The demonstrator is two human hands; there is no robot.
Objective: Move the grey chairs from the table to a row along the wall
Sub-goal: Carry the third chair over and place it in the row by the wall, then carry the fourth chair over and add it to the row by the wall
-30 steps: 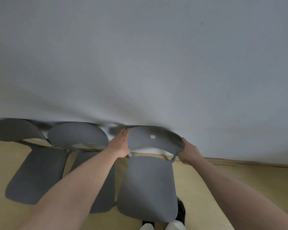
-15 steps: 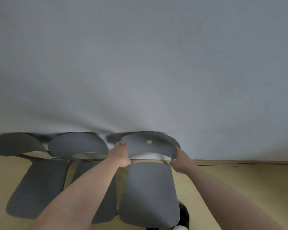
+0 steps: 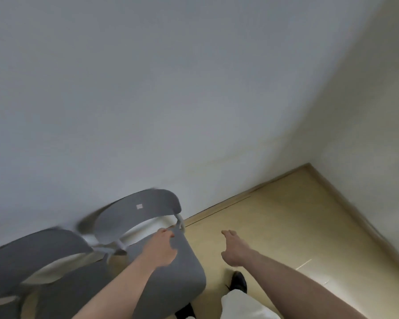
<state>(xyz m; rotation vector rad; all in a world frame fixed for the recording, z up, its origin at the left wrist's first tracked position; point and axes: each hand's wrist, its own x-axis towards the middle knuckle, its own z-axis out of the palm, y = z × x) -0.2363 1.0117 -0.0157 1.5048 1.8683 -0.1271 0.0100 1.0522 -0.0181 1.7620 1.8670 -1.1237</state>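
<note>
At the far left we see a second chair [image 3: 32,252], its curved grey back blurred and its seat running off the lower edge. It stands against the wall [image 3: 148,88], just beside the next one, and their backs seem to overlap from where we look.

Next comes the chair [image 3: 180,272] at the end of the row, grey, with a small pale label on its curved back and pale posts joining that back to the seat. Its back is close to the wall, though we cannot tell if it touches. The seat faces toward us.

Our left hand [image 3: 160,249] hangs over the rear part of that seat, just in front of the gap under the back. Its fingers [image 3: 165,232] are loosely curled and slightly apart, gripping nothing; we cannot tell whether they brush the seat.

Below, between the two arms, we make out a white trouser leg [image 3: 244,305] and a dark shoe [image 3: 238,280] on the floor [image 3: 286,226], which is pale wood.

Our right hand [image 3: 236,249] is in the air over the bare floor, well clear of the chair. Its fingers are spread and reach forward, empty.

At the far right a second, cream-toned wall meets the first in a corner, with a skirting board along its foot.
</note>
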